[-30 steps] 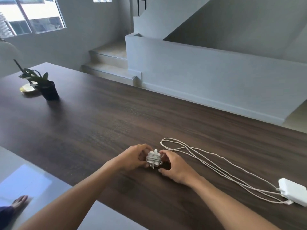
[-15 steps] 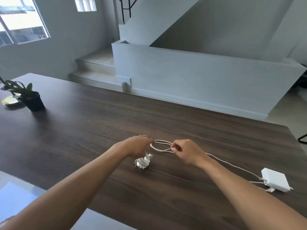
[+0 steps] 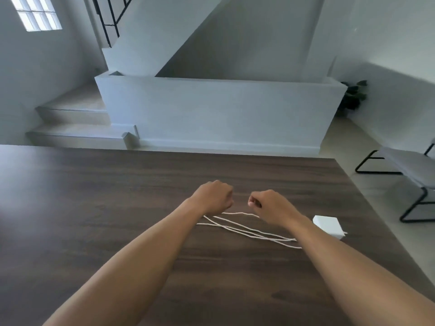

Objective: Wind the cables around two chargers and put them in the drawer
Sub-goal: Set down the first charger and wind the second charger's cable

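- Dark wood-grain table (image 3: 94, 208) fills the lower part of the head view; both bare forearms reach out over it from the near edge.
- Left hand (image 3: 213, 198): knuckles up, back of the hand to the camera, fingers curled under into a fist. What they close on, if anything, is hidden; cannot tell.
- Right hand (image 3: 273, 208): just beside the left, a narrow gap between them, wrist bent slightly inward, fingers and thumb curled toward the palm. Whether they pinch anything cannot be told.
- White cable (image 3: 247, 231): several loose strands lie on the table. They start at the underside of the left hand, run right and pass beneath the right forearm. One strand spans from below the left hand to below the right.
- White charger (image 3: 327, 225): a flat square block on the table, just right of the right wrist, near the table's right edge.
- Black-framed chair (image 3: 412, 175) stands on the floor beyond that edge.
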The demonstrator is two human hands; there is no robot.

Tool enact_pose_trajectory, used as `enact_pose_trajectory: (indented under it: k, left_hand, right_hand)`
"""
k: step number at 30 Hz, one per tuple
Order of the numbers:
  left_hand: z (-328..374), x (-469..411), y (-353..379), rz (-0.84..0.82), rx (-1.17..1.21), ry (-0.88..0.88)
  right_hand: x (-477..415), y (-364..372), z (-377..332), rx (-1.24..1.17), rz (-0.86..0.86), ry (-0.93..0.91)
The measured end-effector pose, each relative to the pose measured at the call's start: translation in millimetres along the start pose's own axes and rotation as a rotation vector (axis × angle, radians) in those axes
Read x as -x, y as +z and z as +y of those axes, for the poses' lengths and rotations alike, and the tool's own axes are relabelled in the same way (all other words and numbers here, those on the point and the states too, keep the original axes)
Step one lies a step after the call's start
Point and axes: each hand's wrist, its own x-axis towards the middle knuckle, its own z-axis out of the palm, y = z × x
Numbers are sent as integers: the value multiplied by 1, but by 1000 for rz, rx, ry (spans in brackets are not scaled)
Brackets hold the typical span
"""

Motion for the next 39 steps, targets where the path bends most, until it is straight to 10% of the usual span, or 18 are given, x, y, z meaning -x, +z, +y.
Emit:
enact_pose_trajectory:
  k: [13,21,30,39]
  left_hand:
    - [107,-78,50,-105,138,208]
    - [185,-130,88,-191,168,335]
    - [216,-156,114,-391,155,222]
    - [200,-178,83,-338,817,-146]
  right_hand:
    - [83,-28,133,-85,215,436]
    - [122,-24,198,-182,51,693]
    - [108,-11,230,-299,-21,530]
    - [65,-36,235,-604,244,361]
